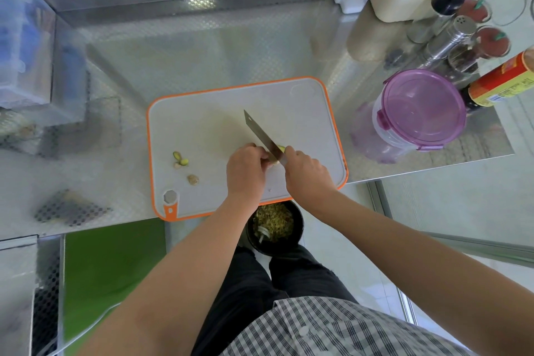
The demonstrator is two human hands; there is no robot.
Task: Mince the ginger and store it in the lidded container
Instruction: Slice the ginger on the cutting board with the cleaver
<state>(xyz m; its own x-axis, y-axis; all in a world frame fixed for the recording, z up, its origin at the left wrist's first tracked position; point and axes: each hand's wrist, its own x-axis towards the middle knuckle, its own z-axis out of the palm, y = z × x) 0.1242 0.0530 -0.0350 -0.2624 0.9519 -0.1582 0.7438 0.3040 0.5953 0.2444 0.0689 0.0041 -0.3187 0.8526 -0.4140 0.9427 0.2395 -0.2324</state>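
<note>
Beyond the checked shirt [332, 329], the left grip [245, 172] is pinning the ginger [281, 149] on the cutting board [303, 107] under the knife [260, 133] that the right grip [306, 175] is clenching, blade slanting away-left, lidded container [416, 115] standing well apart rightward.

Left hand [245, 170] and right hand [306, 175] curled, nearly touching.

The scene holds one board [202, 113], one knife [260, 133], a left hand [245, 173], a right hand [306, 173], one ginger [281, 149], four scraps [185, 161] left, one container [419, 113] right, two red-capped jars [492, 43] far right.
</note>
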